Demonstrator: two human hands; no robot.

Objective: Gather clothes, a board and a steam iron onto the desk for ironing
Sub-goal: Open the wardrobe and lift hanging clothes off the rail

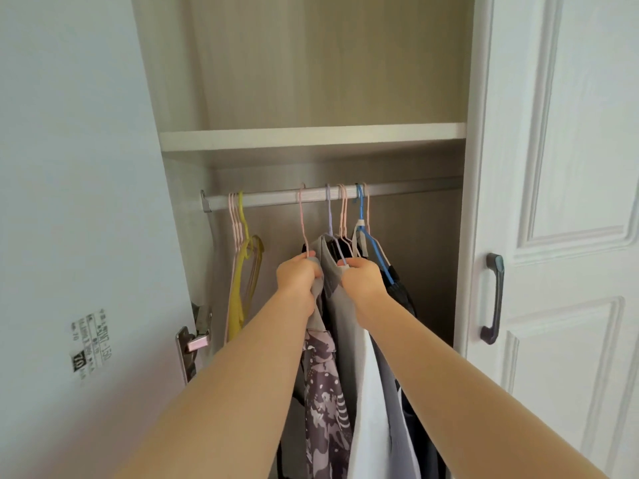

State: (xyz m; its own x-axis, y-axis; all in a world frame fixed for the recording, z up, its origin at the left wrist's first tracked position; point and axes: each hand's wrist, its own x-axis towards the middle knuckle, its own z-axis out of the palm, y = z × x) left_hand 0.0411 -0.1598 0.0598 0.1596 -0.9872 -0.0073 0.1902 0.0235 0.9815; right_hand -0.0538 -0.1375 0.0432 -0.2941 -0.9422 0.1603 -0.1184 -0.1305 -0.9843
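At the centre of the frame, I am gripping the grey garment (337,305) hanging from the rail (276,197): my left hand (299,276) is bunching its fabric, my right hand (363,278) is clutching its lilac hanger (330,216).

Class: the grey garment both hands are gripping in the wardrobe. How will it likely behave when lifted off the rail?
The grey garment will probably be floppy: it hangs in long soft folds. It looks thin, so likely light. It may slide off its hanger if tilted. The left hand and right hand bunch its shoulders easily.
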